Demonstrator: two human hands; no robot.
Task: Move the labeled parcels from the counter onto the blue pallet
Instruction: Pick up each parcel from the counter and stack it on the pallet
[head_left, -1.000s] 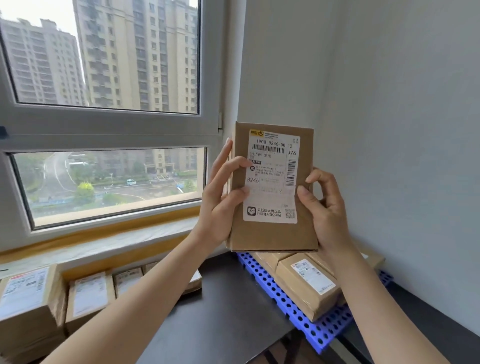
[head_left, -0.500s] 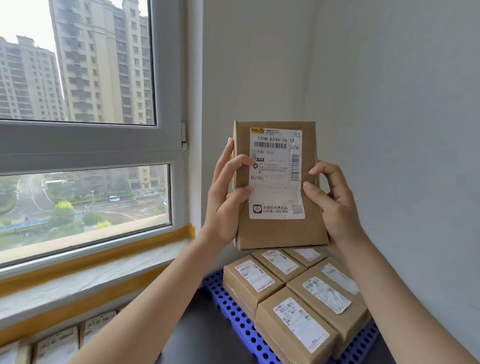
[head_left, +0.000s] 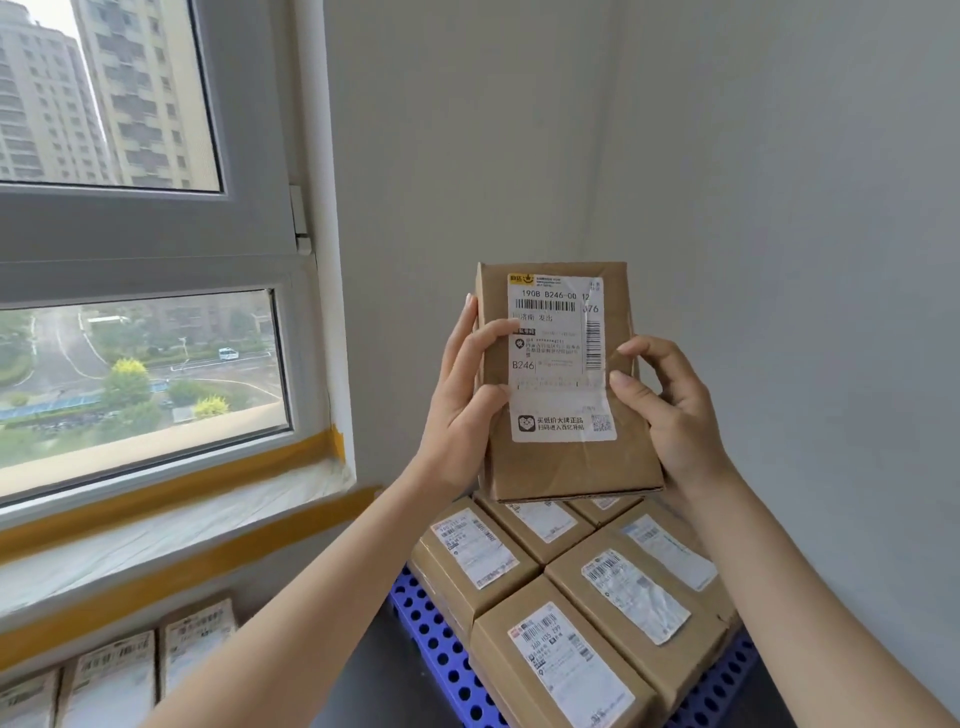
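Note:
I hold a brown cardboard parcel (head_left: 566, 462) upright in the air, its white shipping label facing me. My left hand (head_left: 462, 410) grips its left edge with the thumb on the label. My right hand (head_left: 670, 410) grips its right edge. Straight below it lies the blue perforated pallet (head_left: 441, 660), in the room's corner, carrying several labeled parcels (head_left: 571, 665) packed side by side. More labeled parcels (head_left: 114, 686) rest on the dark counter (head_left: 363, 686) at the lower left.
A window (head_left: 140, 364) with a yellow-taped sill (head_left: 171, 525) fills the left side. Grey walls (head_left: 779, 208) meet in a corner right behind the pallet.
The view has swung to the right, so the pallet and its parcels show more fully beneath the held parcel. Both hands keep the same grip on it.

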